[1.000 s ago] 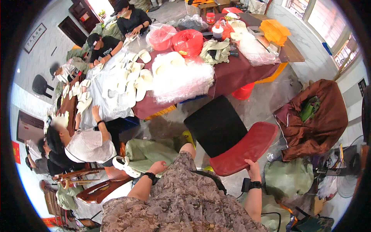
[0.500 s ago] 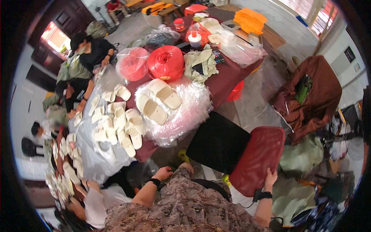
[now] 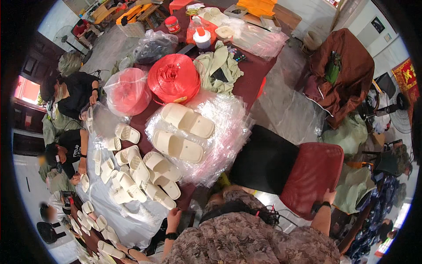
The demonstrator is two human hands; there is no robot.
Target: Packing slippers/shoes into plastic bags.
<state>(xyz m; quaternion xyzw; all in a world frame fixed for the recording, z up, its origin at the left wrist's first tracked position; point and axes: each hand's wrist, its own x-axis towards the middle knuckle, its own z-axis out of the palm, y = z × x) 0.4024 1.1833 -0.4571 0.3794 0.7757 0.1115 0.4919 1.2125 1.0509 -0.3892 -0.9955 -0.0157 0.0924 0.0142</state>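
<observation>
Flr (image 3: 281, 105): chair (image 3: 286, 170) lengthwise L-R, seat (image 3: 263, 159) L

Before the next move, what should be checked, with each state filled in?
1. Right hand at the edge of the red mesh chair back: ok.
2. Left hand empty: cannot tell; it is curled.
3. Two cream open-toed slippers lying on the clear plastic bags: ok.
4. Other cream slippers laid out separately: not ok; many overlap.
5. White plastic bottle with red cap upright: ok.
</observation>
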